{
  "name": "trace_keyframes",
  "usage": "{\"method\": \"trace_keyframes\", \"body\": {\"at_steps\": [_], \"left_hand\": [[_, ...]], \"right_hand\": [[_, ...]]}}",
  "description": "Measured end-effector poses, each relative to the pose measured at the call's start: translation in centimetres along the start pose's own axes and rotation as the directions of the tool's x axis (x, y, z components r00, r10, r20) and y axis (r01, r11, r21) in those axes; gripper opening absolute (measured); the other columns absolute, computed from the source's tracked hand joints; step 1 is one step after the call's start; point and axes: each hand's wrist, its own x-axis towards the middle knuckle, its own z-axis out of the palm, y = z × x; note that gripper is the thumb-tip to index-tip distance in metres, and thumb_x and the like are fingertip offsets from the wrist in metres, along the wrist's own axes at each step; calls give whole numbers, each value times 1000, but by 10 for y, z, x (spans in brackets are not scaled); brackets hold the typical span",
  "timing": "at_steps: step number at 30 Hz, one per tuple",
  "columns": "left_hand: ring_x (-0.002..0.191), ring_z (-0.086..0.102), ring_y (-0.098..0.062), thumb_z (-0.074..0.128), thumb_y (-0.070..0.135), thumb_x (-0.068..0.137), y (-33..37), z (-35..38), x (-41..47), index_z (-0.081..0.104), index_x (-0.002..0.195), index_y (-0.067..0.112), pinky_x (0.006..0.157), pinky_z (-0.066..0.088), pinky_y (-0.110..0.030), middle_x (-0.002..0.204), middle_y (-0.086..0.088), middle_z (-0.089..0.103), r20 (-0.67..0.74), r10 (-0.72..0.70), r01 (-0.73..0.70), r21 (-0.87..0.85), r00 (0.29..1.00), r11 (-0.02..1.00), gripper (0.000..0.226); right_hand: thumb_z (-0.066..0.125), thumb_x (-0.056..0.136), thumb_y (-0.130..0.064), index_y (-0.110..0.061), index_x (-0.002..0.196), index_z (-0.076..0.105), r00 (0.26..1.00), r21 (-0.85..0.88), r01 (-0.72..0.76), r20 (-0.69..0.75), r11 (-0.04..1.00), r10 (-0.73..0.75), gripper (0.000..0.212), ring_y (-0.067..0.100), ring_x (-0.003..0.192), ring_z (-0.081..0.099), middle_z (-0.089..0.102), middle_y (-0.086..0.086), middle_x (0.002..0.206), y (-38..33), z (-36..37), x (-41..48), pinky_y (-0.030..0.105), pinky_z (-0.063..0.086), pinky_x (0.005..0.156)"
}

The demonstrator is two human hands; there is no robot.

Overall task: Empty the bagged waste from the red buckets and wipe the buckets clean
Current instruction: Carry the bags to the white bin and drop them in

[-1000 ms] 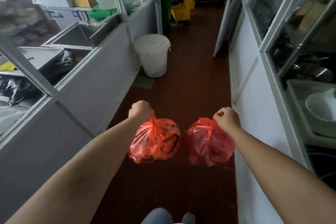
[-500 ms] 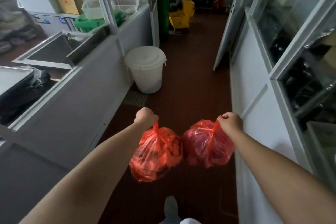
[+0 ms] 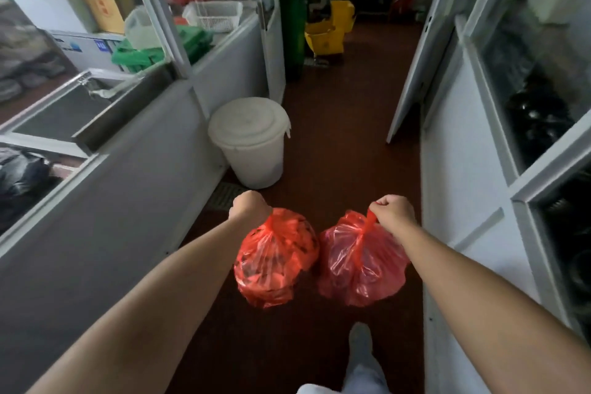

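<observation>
Left hand (image 3: 249,206) and right hand (image 3: 395,211) clench knotted red plastic waste bags (image 3: 275,259), carried nearer the white lidded bucket (image 3: 251,141) ahead; dumping seems next

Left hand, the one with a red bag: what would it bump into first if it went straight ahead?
Most likely the white lidded bucket on the floor just ahead of the left hand. Depth is hard to judge, so the hand might pass above or beside it.
</observation>
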Motion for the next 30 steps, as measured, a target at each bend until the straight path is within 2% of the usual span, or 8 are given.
{"method": "trace_keyframes", "body": {"at_steps": [6, 11, 14, 17, 25, 30], "left_hand": [[104, 67, -30, 64, 28, 87, 64, -28, 88, 77, 101, 12, 85, 56, -35, 106, -8, 72, -47, -87, 84, -44, 995, 995, 24], [93, 67, -28, 63, 26, 82, 121, -51, 159, 77, 91, 13, 77, 57, -35, 93, -4, 71, -81, -152, 142, -116, 985, 983, 21], [95, 67, -29, 65, 26, 81, 142, -53, 200, 76, 95, 10, 82, 58, -38, 96, -7, 72, -71, -215, 201, -165, 974, 966, 24], [93, 67, -27, 67, 27, 80, 155, -51, 250, 76, 94, 10, 79, 57, -35, 95, -7, 72, -43, -255, 243, -194, 966, 950, 24], [81, 67, -27, 62, 21, 80, 190, -31, 387, 72, 81, 6, 65, 53, -32, 80, -7, 69, 38, -311, 311, -244, 950, 919, 18], [92, 66, -31, 63, 27, 84, 219, -40, 449, 71, 92, 7, 70, 49, -34, 93, -10, 70, 36, -338, 334, -284, 941, 899, 23]], "right_hand": [[70, 82, -26, -15, 78, 74, 985, -55, 57, 165, 997, -47, 12, 19, 79, 65, 71, 0, 77, -38, -6, 129, 26, 42, 68], [71, 80, -24, -13, 74, 74, 964, -59, 128, 242, 990, -110, 13, 19, 70, 64, 70, 1, 70, -90, -13, 238, 27, 40, 59], [69, 83, -25, -12, 78, 74, 956, -88, 152, 267, 984, -124, 15, 22, 77, 66, 72, 4, 76, -110, -7, 294, 29, 44, 67], [69, 82, -26, -14, 76, 72, 950, -112, 163, 286, 980, -125, 14, 21, 75, 66, 71, 1, 75, -134, 1, 352, 33, 50, 73], [68, 80, -23, -14, 73, 69, 943, -185, 183, 310, 966, -119, 11, 18, 67, 63, 70, 1, 70, -185, 31, 496, 29, 42, 58], [68, 81, -23, -14, 77, 68, 926, -233, 209, 359, 950, -116, 10, 16, 65, 62, 69, 1, 73, -222, 35, 573, 26, 38, 53]]}}
